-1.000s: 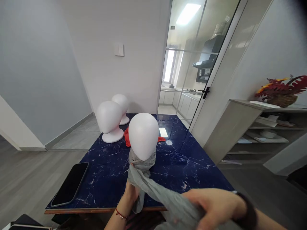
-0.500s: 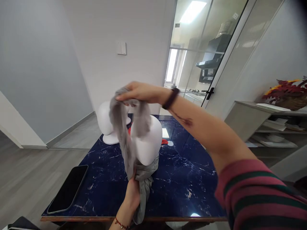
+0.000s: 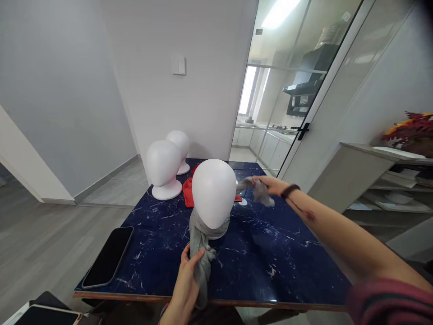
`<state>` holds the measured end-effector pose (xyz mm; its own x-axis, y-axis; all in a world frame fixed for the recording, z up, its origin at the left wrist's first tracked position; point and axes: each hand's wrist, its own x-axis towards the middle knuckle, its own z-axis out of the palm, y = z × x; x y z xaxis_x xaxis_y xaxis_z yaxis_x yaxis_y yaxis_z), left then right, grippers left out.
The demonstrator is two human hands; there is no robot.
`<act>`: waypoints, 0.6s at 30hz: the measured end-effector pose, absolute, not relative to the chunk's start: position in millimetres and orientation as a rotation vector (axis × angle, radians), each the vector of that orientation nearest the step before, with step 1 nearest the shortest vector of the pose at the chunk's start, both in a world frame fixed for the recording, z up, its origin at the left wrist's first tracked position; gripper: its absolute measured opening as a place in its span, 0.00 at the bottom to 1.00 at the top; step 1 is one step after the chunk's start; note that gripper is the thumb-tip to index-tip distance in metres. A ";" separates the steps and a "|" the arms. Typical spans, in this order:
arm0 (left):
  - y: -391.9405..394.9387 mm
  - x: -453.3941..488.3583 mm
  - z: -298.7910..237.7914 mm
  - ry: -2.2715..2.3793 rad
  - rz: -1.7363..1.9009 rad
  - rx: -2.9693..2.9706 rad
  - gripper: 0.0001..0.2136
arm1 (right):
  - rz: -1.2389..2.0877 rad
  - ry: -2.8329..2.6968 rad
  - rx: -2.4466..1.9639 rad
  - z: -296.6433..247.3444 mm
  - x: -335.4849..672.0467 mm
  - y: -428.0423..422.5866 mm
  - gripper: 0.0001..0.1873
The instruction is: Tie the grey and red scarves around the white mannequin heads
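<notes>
Blue marbled worktop (image 3: 270, 253) across the lower frame, front edge near the bottom. Lower left: black phone (image 3: 108, 259) along the left edge. Further back: two white heads (image 3: 164, 164). Lower centre: left hand (image 3: 187, 275), fingers grasping gray scarf (image 3: 199, 234), tail reaching the front edge. Centre: third head (image 3: 214, 192), scarf round its neck. Right of centre: right hand (image 3: 275, 185), fingers clenched on the scarf's other end, worktop extending below it.

The right hand (image 3: 271, 184) has swung the grey cloth (image 3: 261, 193) across, right of the front white head (image 3: 214, 192).
</notes>
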<state>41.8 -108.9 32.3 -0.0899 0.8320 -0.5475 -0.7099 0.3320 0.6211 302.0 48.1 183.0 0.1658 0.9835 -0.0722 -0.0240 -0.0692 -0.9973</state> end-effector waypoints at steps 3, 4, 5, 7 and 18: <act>-108.3 36.3 41.1 0.864 1.145 0.029 0.14 | 1.588 -0.870 -1.387 146.1 326.4 -16.9 0.17; -107.3 34.9 43.2 0.797 1.104 0.006 0.12 | 1.806 -0.732 -1.360 133.8 325.9 -39.2 0.16; -106.2 33.9 44.7 0.743 1.071 -0.002 0.11 | 1.957 -0.630 -1.296 121.5 320.5 -60.8 0.13; -104.6 33.3 46.6 0.674 1.005 0.018 0.11 | 2.114 -0.552 -1.106 97.3 296.0 -98.5 0.14; -118.9 15.6 49.9 0.726 0.906 0.138 0.17 | 1.283 -0.928 -1.115 9.5 162.3 -133.6 0.26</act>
